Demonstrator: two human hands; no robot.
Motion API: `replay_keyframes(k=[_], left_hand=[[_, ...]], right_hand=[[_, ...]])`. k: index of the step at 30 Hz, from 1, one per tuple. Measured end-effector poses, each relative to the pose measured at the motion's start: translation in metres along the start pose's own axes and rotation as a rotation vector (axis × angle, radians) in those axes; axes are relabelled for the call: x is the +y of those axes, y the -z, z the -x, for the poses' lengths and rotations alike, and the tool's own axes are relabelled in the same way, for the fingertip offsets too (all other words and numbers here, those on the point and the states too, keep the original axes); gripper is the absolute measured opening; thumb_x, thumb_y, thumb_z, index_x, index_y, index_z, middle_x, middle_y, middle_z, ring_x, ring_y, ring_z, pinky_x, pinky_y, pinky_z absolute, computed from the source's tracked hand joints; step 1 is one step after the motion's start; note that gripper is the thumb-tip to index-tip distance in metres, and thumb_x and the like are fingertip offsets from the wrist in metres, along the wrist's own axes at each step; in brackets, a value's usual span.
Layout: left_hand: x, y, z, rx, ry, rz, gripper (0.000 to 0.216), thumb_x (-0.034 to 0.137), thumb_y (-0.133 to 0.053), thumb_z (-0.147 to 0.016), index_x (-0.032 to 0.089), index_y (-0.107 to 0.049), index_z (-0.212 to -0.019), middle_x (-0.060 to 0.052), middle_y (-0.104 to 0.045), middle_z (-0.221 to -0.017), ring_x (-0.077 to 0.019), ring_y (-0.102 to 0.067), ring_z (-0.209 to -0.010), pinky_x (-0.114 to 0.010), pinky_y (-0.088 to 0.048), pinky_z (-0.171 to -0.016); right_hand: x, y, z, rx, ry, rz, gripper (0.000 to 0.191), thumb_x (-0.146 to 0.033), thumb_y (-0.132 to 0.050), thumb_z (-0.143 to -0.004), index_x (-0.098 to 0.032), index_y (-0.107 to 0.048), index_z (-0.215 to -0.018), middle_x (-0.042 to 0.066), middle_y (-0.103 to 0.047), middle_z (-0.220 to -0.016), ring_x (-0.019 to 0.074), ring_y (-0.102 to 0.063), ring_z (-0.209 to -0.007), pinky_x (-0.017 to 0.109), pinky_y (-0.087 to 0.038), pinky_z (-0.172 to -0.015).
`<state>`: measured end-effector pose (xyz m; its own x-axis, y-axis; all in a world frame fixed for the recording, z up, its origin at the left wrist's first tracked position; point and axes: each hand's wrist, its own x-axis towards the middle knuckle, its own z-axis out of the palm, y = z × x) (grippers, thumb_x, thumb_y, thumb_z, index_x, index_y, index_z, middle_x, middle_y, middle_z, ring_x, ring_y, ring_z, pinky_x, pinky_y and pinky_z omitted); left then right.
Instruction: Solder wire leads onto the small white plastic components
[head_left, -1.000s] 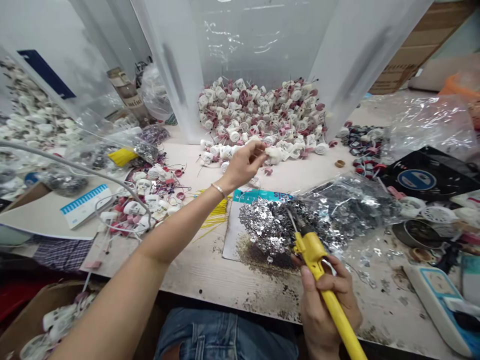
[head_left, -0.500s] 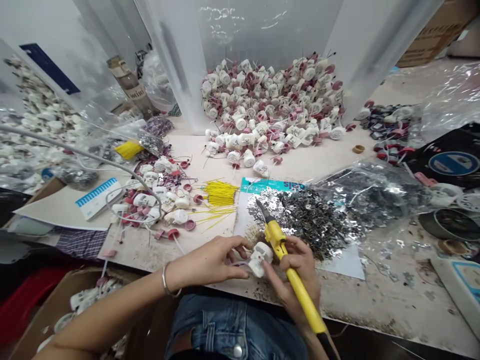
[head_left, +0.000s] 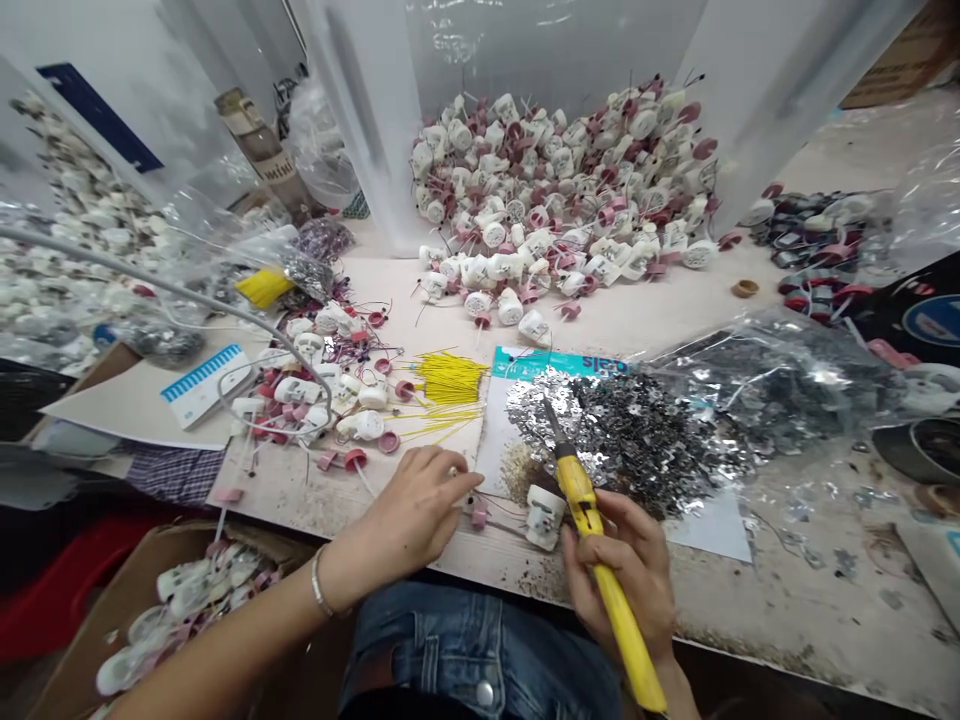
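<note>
one cardboard box (head_left: 105, 610) sits low at the far left, below the table edge, with white and pink parts in it. above it on the worktable (head_left: 750, 600) lie a blue-striped card (head_left: 201, 385) and a scatter of white housings and pink caps (head_left: 300, 405), then a bundle of yellow wires (head_left: 450, 378). just below the wires the left hand (head_left: 412, 520) rests near the table's front edge, fingers curled in and close together, tips down at thin wires beside a small pink cap (head_left: 478, 517); whether they pinch a wire cannot be made out. right of the cap a white housing (head_left: 545, 515) stands on the table between the two hands, at the near edge of a heap of shiny metal bits (head_left: 645, 430). just beside it the right hand (head_left: 634, 580) is wrapped tight round the yellow handle of a soldering iron (head_left: 600, 560), whose dark tip points up over the heap. behind, a big pile of white and pink parts (head_left: 570, 170) fills a clear bin. at the far right lies a crumpled clear bag (head_left: 795, 360).
</note>
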<state>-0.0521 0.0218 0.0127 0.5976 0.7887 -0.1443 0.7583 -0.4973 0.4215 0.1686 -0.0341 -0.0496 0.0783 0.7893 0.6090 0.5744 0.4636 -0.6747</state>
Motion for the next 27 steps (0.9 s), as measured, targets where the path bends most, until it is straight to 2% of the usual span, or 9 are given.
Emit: replay_keyframes(k=[3, 6, 11, 13, 15, 17, 20, 24, 27], left_hand=[[0.001, -0.004, -0.013, -0.062, -0.095, 0.012, 0.017, 0.023, -0.058, -0.085, 0.018, -0.065, -0.100, -0.011, -0.057, -0.117, -0.0274, -0.046, -0.112, -0.046, -0.034, -0.099], [0.004, -0.003, -0.018, -0.130, -0.055, 0.145, 0.019, 0.030, -0.054, -0.089, 0.016, -0.064, -0.084, -0.009, -0.063, -0.099, -0.0239, -0.051, -0.101, -0.044, -0.034, -0.097], [0.002, -0.006, -0.009, -0.381, 0.376, 0.985, 0.048, 0.054, -0.032, -0.093, 0.015, -0.059, -0.082, -0.004, -0.064, -0.067, -0.0167, -0.060, -0.063, -0.028, -0.044, -0.063], [-0.005, -0.011, -0.004, -0.487, 0.558, 1.324, 0.061, 0.066, -0.024, -0.089, 0.015, -0.057, -0.086, -0.005, -0.066, -0.065, -0.0157, -0.060, -0.051, -0.026, -0.042, -0.054], [-0.014, -0.012, 0.003, -0.546, 0.688, 1.464, 0.075, 0.077, -0.022, -0.082, 0.013, -0.057, -0.098, -0.010, -0.069, -0.073, -0.0174, -0.062, -0.051, -0.027, -0.043, -0.053], [-0.021, -0.006, 0.013, -0.518, 0.751, 1.378, 0.081, 0.079, -0.031, -0.079, 0.012, -0.052, -0.118, -0.013, -0.071, -0.084, -0.0195, -0.066, -0.059, -0.029, -0.046, -0.056], [-0.024, 0.009, 0.027, -0.307, 0.681, 0.905, 0.069, 0.060, -0.053, -0.082, 0.016, -0.045, -0.133, -0.010, -0.069, -0.092, -0.0203, -0.066, -0.074, -0.031, -0.049, -0.066], [-0.017, 0.011, 0.031, -0.082, 0.317, 0.306, 0.025, 0.029, -0.050, -0.091, 0.020, -0.065, -0.108, -0.007, -0.067, -0.092, -0.0203, -0.060, -0.086, -0.034, -0.046, -0.080], [-0.010, -0.002, 0.022, -0.068, 0.030, 0.028, 0.023, 0.015, -0.045, -0.091, 0.021, -0.065, -0.102, -0.009, -0.063, -0.102, -0.0233, -0.055, -0.097, -0.038, -0.043, -0.085]], right_hand=[[0.007, -0.005, -0.006, -0.105, 0.036, -0.023, 0.018, -0.002, -0.055, -0.076, -0.019, -0.053, -0.080, 0.006, -0.044, -0.125, 0.0168, -0.059, -0.109, 0.031, -0.058, -0.083], [0.009, -0.006, -0.009, -0.128, -0.021, -0.047, 0.016, -0.005, -0.057, -0.077, -0.020, -0.052, -0.075, 0.006, -0.046, -0.122, 0.0159, -0.059, -0.107, 0.032, -0.056, -0.085], [0.003, -0.008, -0.008, 0.026, -0.288, -0.117, 0.022, -0.012, -0.066, -0.076, -0.021, -0.046, -0.073, 0.006, -0.052, -0.116, 0.0191, -0.057, -0.112, 0.032, -0.055, -0.083], [0.004, -0.011, -0.008, 0.054, -0.251, -0.087, 0.022, -0.011, -0.067, -0.075, -0.021, -0.047, -0.072, 0.005, -0.051, -0.114, 0.0185, -0.057, -0.111, 0.031, -0.056, -0.081], [0.008, -0.012, -0.008, 0.015, -0.121, -0.024, 0.019, -0.008, -0.064, -0.076, -0.020, -0.050, -0.074, 0.005, -0.049, -0.116, 0.0162, -0.060, -0.105, 0.029, -0.056, -0.079], [0.012, -0.009, -0.008, -0.046, -0.014, 0.013, 0.017, -0.006, -0.062, -0.076, -0.020, -0.053, -0.077, 0.006, -0.048, -0.120, 0.0154, -0.062, -0.102, 0.028, -0.057, -0.079], [0.012, -0.002, -0.005, -0.049, 0.022, 0.030, 0.017, -0.005, -0.062, -0.075, -0.019, -0.054, -0.079, 0.007, -0.047, -0.122, 0.0160, -0.061, -0.104, 0.026, -0.058, -0.078], [0.001, 0.005, -0.004, 0.054, -0.058, 0.069, 0.019, -0.006, -0.065, -0.073, -0.018, -0.050, -0.072, 0.006, -0.051, -0.117, 0.0134, -0.061, -0.098, 0.021, -0.057, -0.071], [-0.007, 0.006, -0.003, 0.058, -0.100, 0.032, 0.020, -0.007, -0.065, -0.073, -0.019, -0.049, -0.070, 0.005, -0.051, -0.115, 0.0137, -0.061, -0.097, 0.022, -0.057, -0.069]])
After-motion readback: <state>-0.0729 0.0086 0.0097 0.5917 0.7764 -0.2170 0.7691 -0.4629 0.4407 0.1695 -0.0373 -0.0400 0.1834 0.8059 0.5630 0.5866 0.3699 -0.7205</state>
